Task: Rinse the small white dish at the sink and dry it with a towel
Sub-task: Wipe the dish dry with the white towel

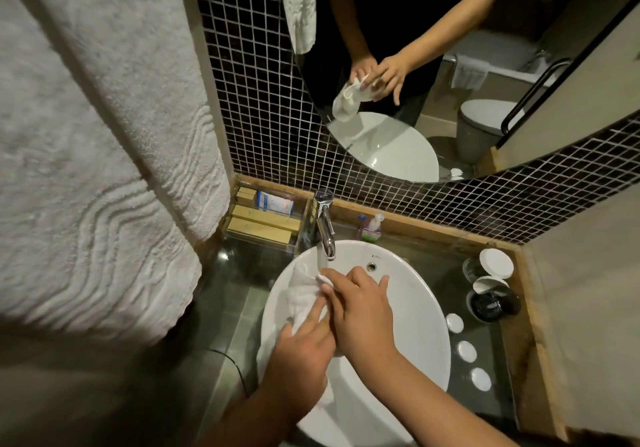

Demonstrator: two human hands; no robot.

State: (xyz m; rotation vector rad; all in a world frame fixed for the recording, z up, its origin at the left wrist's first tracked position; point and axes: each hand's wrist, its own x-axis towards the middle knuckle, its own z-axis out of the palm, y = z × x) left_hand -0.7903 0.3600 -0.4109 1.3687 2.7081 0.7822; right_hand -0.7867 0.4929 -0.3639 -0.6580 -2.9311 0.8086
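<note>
Left hand (pixel 301 353) clutching towel (pixel 304 294), right hand (pixel 360 311) pinching mostly hidden dish (pixel 325 280) over sink (pixel 415 308)

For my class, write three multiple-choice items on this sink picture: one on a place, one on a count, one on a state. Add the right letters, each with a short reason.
1. Where are the hands working?
A. Over the basin, just in front of the faucet
B. Over the clear tray of boxes
C. At the hanging towel

2. How many small round white lids lie in a row right of the basin?
A. One
B. Three
C. Five

3. What is the left hand doing?
A. Resting open on the counter
B. Turning the faucet
C. Gripping the small towel

Answers:
1 A: the left hand and right hand sit above the basin, near the faucet.
2 B: three lids show there.
3 C: its fingers close around the small towel.
</note>
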